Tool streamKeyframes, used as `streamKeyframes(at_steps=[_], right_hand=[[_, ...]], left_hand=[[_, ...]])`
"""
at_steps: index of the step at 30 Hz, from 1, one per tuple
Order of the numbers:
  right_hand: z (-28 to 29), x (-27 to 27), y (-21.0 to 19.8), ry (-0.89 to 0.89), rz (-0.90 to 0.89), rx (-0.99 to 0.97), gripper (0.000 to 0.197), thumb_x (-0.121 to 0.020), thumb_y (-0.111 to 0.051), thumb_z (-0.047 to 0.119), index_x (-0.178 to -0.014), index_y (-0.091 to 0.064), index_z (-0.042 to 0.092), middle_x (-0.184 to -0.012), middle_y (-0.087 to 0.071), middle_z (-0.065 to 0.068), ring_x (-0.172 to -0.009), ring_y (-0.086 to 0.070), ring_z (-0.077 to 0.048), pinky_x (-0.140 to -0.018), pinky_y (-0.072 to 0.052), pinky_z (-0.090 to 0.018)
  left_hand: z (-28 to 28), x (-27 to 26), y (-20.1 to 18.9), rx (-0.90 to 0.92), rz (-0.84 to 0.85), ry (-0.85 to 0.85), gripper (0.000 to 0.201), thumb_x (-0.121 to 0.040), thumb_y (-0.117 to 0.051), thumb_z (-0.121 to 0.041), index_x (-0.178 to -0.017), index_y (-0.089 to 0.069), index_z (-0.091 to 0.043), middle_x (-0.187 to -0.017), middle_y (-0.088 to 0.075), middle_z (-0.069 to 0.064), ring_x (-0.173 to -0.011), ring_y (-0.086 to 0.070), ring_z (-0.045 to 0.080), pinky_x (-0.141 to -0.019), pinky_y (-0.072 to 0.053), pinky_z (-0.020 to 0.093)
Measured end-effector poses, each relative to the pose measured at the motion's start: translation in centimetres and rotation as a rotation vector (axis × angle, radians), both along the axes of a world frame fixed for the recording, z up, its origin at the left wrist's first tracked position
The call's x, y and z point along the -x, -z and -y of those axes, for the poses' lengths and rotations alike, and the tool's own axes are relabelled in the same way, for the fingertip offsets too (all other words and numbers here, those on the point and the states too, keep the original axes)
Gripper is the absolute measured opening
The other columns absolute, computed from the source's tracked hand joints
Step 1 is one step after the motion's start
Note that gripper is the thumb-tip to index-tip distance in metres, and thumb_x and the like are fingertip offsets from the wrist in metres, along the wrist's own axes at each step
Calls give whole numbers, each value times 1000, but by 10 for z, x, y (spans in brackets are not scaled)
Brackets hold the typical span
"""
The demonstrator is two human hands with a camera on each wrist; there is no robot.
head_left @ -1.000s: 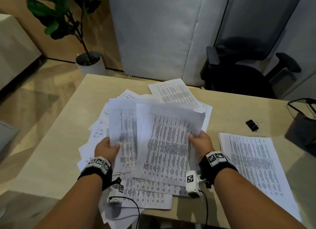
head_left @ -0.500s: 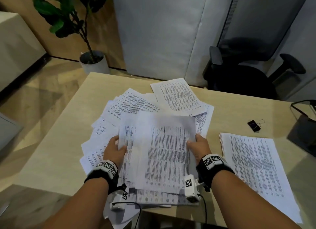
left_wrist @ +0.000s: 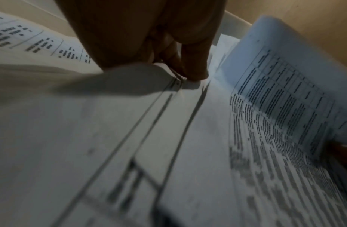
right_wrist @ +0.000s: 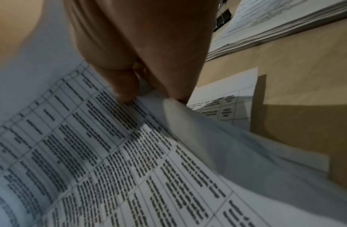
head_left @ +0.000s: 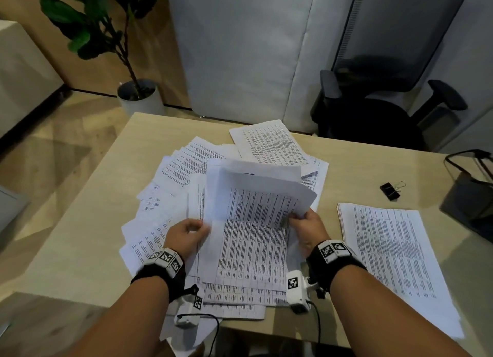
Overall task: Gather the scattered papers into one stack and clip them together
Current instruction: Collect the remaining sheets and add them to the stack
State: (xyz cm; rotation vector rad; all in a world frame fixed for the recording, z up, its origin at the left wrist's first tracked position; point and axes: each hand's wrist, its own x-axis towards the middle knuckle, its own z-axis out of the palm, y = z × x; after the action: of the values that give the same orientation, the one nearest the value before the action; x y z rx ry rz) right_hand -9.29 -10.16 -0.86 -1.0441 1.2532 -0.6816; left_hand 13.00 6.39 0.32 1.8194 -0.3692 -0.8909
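Note:
Printed sheets lie scattered (head_left: pixel 184 164) over the middle of the wooden table. I hold a bundle of sheets (head_left: pixel 250 239) above them, its top curling toward me. My left hand (head_left: pixel 186 234) pinches the bundle's left edge, thumb on top (left_wrist: pixel 194 67). My right hand (head_left: pixel 306 223) pinches the right edge (right_wrist: pixel 149 92) where the paper folds over. A neat stack of papers (head_left: pixel 389 255) lies on the table to the right. A black binder clip (head_left: pixel 390 190) sits beyond that stack, apart from both hands.
A dark tray or bag (head_left: pixel 469 196) stands at the table's right edge. A black office chair (head_left: pixel 373 111) is behind the table, a potted plant (head_left: pixel 133 89) on the floor at the back left. Some sheets overhang the near table edge (head_left: pixel 181 332).
The two hands have drawn the held sheets together into one bundle, and its top edge now curls over toward me. The bundle sits lower and nearer than before.

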Motion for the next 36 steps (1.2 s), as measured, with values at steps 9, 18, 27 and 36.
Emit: streamKeyframes(at_steps=[9, 18, 27, 36], right_hand=[[-4, 4, 1, -91, -150, 77, 21, -91, -63, 15, -112, -62, 16, -106, -69, -6, -104, -65, -29, -93, -53, -44], [4, -17, -53, -84, 176, 100, 46, -92, -62, 13, -134, -44, 18, -126, -60, -6, -116, -59, -26, -98, -50, -44], [14, -24, -115, -75, 336, 272, 60, -79, -66, -7, -133, -48, 13, -122, -65, -10, -114, -61, -29, -93, -53, -48], [-17, -25, -125, -246, 162, 319, 32, -91, -60, 6, -117, -49, 21, -113, -62, -5, -105, -61, -20, -80, -54, -32]], left_hand=[[1, -5, -13, -100, 116, 157, 24, -77, -78, -18, -70, -57, -8, -63, -56, 2, -67, -54, 21, -45, -43, 7], [27, 6, -70, 179, 238, 201, 66, -82, -65, 1, -124, -40, -43, -103, -66, -3, -82, -68, 19, -63, -57, 34], [38, -1, -136, 435, 303, 256, 32, -87, -64, -4, -102, -54, -30, -87, -62, 3, -66, -57, 20, -54, -51, 33], [33, 0, -114, 419, 277, 68, 51, -74, -75, -26, -119, -52, -26, -110, -64, 1, -106, -62, 26, -90, -52, 50]])
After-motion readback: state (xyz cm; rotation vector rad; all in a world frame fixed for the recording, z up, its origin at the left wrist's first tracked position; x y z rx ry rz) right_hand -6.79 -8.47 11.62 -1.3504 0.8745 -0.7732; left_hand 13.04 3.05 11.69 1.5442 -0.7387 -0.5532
